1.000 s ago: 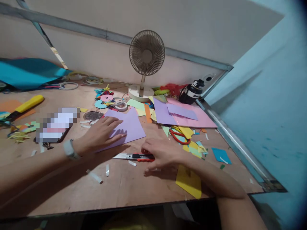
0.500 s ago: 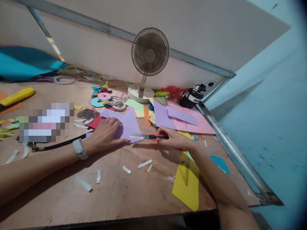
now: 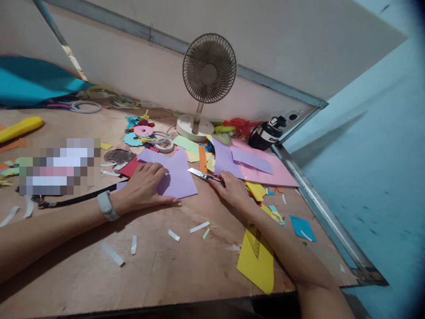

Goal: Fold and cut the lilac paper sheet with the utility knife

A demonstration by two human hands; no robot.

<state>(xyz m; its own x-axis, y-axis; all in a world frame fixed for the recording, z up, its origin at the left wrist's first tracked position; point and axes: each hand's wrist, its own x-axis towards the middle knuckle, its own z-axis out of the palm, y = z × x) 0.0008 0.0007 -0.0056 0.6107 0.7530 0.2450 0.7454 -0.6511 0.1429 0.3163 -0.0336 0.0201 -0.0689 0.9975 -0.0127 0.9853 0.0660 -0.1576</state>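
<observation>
My left hand [image 3: 146, 184], wearing a light wristband, lies flat with fingers stretched out on a sheet of purple paper [image 3: 181, 179]. My right hand [image 3: 229, 186] is closed around the handle of a utility knife [image 3: 202, 175]. The knife's bare blade points left, near the right edge of the purple sheet. Part of its handle is hidden in my fingers. Red paper [image 3: 133, 167] shows from beneath the purple sheet.
A white fan [image 3: 195, 126] stands at the back, with a black bottle [image 3: 267, 132] to its right. Pink paper [image 3: 279, 170] lies right of my right hand. Yellow paper with a set square [image 3: 255, 243] is near the front edge. Paper strips [image 3: 199, 227] are scattered about.
My right hand has turned the knife so the blade tip points further up and away, off the purple paper's lower edge. My left hand stays on the paper.
</observation>
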